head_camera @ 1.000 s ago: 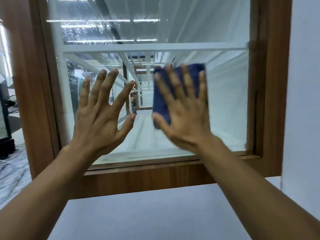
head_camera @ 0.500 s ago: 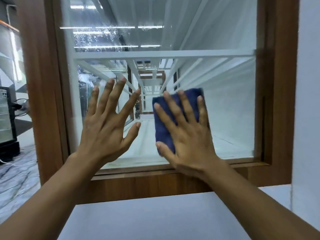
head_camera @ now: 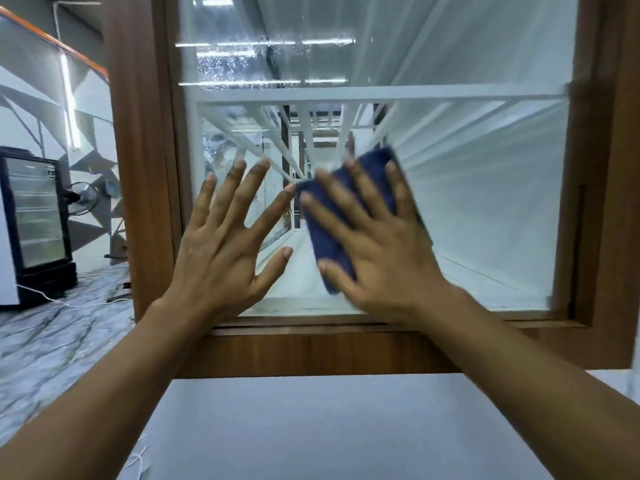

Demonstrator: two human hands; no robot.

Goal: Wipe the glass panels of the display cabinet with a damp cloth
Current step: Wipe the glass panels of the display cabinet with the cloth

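A glass panel (head_camera: 485,209) set in a brown wooden frame (head_camera: 311,351) fills the middle of the head view. My right hand (head_camera: 377,244) presses a folded dark blue cloth (head_camera: 332,223) flat against the lower middle of the glass, fingers spread and straight. My left hand (head_camera: 225,244) lies flat on the glass just left of the cloth, fingers spread, holding nothing. Water droplets streak the upper left of the panel. White shelves show behind the glass.
A white surface (head_camera: 329,427) lies below the wooden frame. At the left stand a black glass-door fridge (head_camera: 34,220) and a fan (head_camera: 81,199) on a marbled floor (head_camera: 52,341), with a white cable across it.
My right hand has slid the cloth down the glass and tilted it leftward. The view shifted, so more of the room at the left shows. My left hand stays flat on the glass.
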